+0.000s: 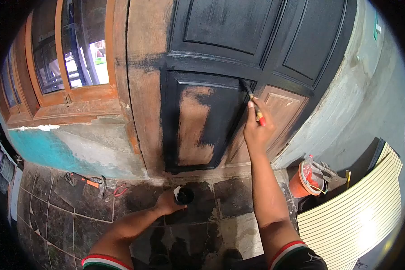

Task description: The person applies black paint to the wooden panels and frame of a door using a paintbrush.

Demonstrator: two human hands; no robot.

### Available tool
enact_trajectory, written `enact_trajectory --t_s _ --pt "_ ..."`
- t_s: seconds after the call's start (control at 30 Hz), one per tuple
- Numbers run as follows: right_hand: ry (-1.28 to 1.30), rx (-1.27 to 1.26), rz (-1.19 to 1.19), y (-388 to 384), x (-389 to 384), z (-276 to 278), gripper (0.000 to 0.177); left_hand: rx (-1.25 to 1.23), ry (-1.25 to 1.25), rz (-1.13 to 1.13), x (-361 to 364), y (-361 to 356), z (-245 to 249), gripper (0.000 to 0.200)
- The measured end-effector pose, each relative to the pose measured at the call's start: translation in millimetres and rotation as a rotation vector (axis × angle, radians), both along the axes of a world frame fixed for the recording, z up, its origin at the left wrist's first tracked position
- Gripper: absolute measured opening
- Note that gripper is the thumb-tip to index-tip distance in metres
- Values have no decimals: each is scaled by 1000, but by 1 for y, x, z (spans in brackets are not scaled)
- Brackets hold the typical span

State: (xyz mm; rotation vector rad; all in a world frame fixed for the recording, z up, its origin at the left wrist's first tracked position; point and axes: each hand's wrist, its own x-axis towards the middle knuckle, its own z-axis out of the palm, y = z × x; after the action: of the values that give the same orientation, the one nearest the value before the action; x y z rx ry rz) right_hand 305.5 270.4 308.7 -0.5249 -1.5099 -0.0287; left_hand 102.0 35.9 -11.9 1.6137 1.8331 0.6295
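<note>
My right hand (260, 130) is closed around the handle of a paintbrush (250, 94), which has a red end. The dark bristles touch the upper right corner of a lower panel on a wooden door (220, 63). Black paint covers the upper panels and this panel's frame. The panel's middle and left part show bare brown wood, as does the lower right panel (279, 105). Lower down, above the floor, my left hand (167, 203) grips a small cup (185, 196) with dark paint inside and a whitish patch on its rim.
A hammer (102, 186), an orange-handled tool (91, 182) and red-handled pliers (120, 191) lie on the tiled floor (94, 220) at left. An orange bucket (299, 182) with things in it stands at right, near striped cream panels (355, 207). A wood-framed window (67, 49) is at upper left.
</note>
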Motion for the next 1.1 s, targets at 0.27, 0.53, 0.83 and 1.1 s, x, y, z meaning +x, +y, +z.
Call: enact_trajectory --t_s 0.27,0.53,0.83,1.1 --pt "-870 9 119 -11 15 -167 32 -135 62 12 5 -2 29 103" --pt "-1071 -458 20 -14 -9 -50 19 88 48 8 7 1 -3 109" --pt "-531 315 -122 -18 -18 -50 31 58 -44 -19 2 2 -4 107" --pt "-1315 -476 81 -18 -3 -194 17 -26 -48 10 -3 -4 22 107"
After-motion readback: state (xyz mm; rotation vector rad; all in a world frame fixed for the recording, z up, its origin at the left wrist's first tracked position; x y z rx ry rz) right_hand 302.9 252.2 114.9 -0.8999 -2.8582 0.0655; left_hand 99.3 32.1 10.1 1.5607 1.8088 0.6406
